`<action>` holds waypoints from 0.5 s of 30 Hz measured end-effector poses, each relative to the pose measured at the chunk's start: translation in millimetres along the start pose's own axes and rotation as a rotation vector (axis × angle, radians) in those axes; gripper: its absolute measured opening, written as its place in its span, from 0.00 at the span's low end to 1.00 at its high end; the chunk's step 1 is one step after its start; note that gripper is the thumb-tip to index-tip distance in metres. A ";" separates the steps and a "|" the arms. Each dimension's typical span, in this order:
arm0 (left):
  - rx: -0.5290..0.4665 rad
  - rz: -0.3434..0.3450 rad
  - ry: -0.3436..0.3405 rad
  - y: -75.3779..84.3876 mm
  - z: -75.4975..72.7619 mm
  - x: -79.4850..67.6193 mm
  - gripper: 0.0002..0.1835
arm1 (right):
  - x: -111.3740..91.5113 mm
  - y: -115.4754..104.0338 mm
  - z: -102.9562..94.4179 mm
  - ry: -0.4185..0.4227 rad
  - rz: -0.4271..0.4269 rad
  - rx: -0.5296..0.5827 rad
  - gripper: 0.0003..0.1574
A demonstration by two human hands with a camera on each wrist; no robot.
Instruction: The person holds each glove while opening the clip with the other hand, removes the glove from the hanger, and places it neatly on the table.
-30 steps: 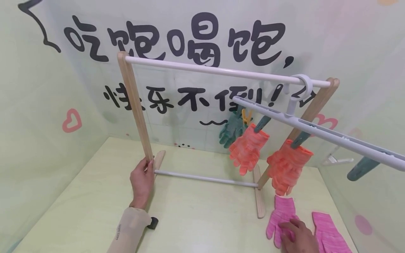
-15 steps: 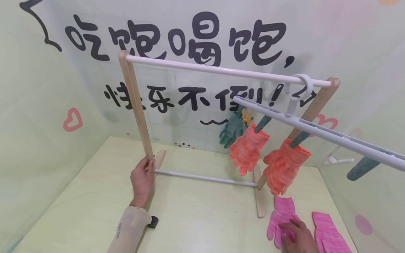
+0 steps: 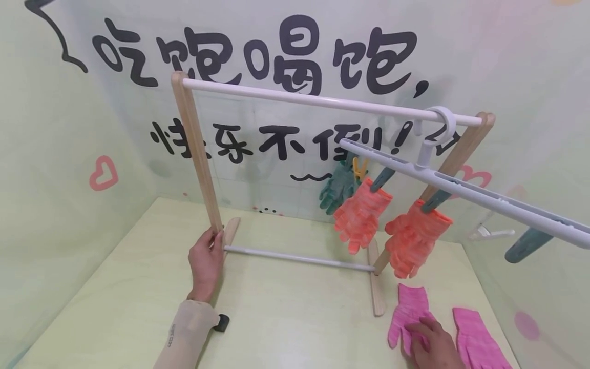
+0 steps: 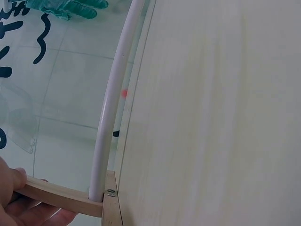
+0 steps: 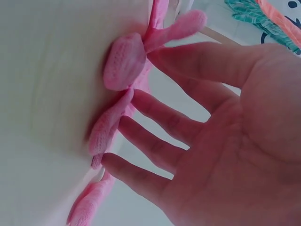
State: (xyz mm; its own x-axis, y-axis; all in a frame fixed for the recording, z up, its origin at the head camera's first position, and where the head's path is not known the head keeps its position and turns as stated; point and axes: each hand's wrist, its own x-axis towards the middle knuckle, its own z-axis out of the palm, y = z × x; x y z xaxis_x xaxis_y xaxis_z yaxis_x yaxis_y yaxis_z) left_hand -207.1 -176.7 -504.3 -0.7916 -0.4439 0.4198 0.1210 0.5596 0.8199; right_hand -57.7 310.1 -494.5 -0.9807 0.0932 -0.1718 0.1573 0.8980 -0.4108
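My left hand (image 3: 205, 264) grips the lower part of the left wooden post (image 3: 199, 159) of a small rack; thumb and fingers sit on either side of the wood in the left wrist view. At the lower right, my right hand (image 3: 437, 344) pinches a pink knit glove (image 3: 412, 305) lying on the table, near its finger end. In the right wrist view, thumb and forefinger meet on the pink fabric while the other fingertips touch the glove. A second pink glove (image 3: 479, 338) lies just right of that hand.
A grey hanger (image 3: 428, 177) hooks over the rack's white top bar (image 3: 322, 104). Teal clips on it hold two orange gloves (image 3: 361, 215); a green glove (image 3: 338, 189) hangs behind, near a yellow clip (image 3: 360, 168). Another teal clip (image 3: 527, 244) holds nothing.
The right orange glove has swung slightly left and up on its clip. Both hands stay in nearly the same places.
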 end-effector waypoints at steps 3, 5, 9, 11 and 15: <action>-0.005 0.000 -0.005 0.0 -0.5 -0.5 0.12 | -2.3 2.9 2.9 0.017 -0.037 -0.004 0.17; -0.009 -0.004 -0.006 0.2 -0.6 -0.6 0.12 | -4.2 5.7 5.5 0.067 -0.093 0.000 0.16; -0.010 -0.009 -0.009 0.2 -0.5 -0.2 0.12 | -7.7 8.1 8.0 0.186 -0.187 -0.004 0.12; -0.006 -0.009 -0.008 0.1 -0.4 0.0 0.13 | -8.0 6.1 6.1 0.192 -0.173 -0.006 0.12; -0.002 0.000 0.009 0.9 -0.7 0.4 0.12 | -4.7 -3.1 -4.1 0.086 -0.033 0.035 0.21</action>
State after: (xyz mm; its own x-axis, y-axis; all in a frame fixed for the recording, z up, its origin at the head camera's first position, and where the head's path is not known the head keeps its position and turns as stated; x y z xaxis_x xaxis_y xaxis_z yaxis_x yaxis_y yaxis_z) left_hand -206.9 -176.9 -503.1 -0.7861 -0.4506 0.4231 0.1218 0.5582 0.8207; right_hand -54.1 308.6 -488.7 -0.9915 0.1018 -0.0810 0.1274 0.8860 -0.4458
